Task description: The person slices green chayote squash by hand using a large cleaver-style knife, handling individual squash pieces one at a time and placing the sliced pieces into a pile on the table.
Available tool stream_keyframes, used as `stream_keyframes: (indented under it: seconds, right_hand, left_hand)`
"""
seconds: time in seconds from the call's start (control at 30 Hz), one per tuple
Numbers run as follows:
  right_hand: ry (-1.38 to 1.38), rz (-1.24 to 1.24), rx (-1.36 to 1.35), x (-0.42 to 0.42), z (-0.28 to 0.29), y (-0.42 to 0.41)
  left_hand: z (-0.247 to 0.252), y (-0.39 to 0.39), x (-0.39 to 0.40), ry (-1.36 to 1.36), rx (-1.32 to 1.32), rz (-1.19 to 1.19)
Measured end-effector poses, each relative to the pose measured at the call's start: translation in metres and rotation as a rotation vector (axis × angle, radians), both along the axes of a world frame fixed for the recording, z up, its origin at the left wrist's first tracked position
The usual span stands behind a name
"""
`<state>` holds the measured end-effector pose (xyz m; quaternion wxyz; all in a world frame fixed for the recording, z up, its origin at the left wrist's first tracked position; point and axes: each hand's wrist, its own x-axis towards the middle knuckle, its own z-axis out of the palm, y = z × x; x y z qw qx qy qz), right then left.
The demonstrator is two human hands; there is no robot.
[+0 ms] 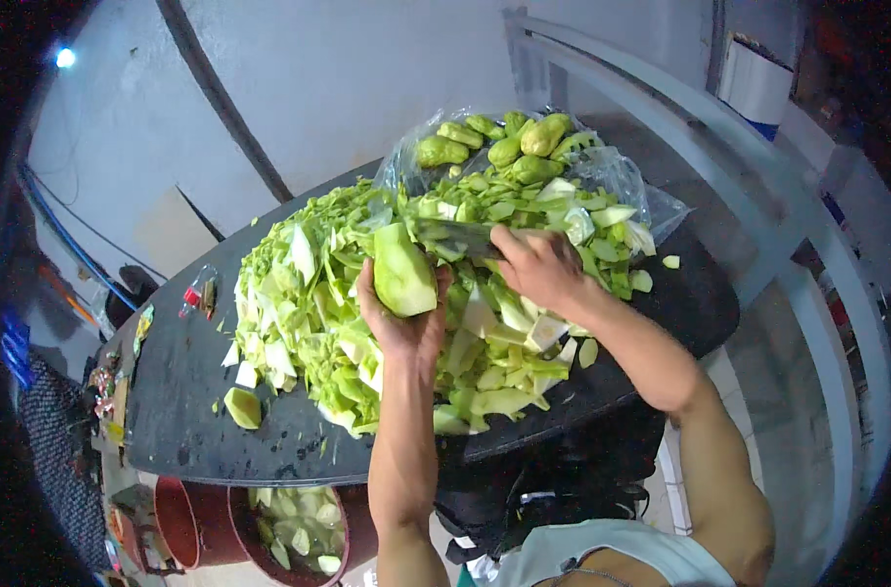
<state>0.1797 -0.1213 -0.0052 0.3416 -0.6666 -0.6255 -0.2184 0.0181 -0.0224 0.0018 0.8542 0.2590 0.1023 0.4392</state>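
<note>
My left hand (405, 326) holds a mostly peeled chayote (404, 271), pale green and upright above a heap of peelings. Its lower end shows a flat cut face. In my right hand (537, 264) is a dark-bladed knife (456, 238), its blade pointing left beside the top of the chayote. The handle is hidden in my fist. Under both hands spreads a large pile of green peelings and cut pieces (306, 308). Behind the pile, several whole unpeeled chayotes (537, 139) lie on a clear plastic bag (409, 158).
The dark table (196, 411) carries a cut chayote piece (242, 408) and a small clear packet with a red part (198, 293). Below its front edge stand a red bucket (189, 524) and another bucket (357, 524) holding pale pieces in liquid. A metal railing (775, 257) runs along the right.
</note>
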Motion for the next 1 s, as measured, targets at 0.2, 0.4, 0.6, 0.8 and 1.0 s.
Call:
stream_keyframes:
  seconds: [0.2, 0.4, 0.6, 0.8, 1.0]
  right_hand:
    - [-0.104, 0.145, 0.12, -0.015, 0.01, -0.009]
    - [-0.003, -0.054, -0.043, 0.008, -0.005, 0.002]
    - [-0.471, 0.21, 0.332, -0.024, -0.004, -0.003]
    - [-0.515, 0.23, 0.352, -0.047, -0.002, -0.004]
    - [-0.255, 0.064, 0.108, -0.006, -0.007, 0.005]
  left_hand:
    - [-0.001, -0.005, 0.008, 0.005, -0.066, 0.043]
    - [-0.005, 0.006, 0.003, -0.115, 0.001, -0.045]
    - [-0.01, 0.003, -0.001, -0.124, -0.023, -0.118]
    - [-0.011, 0.0, -0.001, -0.264, -0.078, -0.128]
    - [-0.005, 0.008, 0.004, -0.014, -0.197, 0.144]
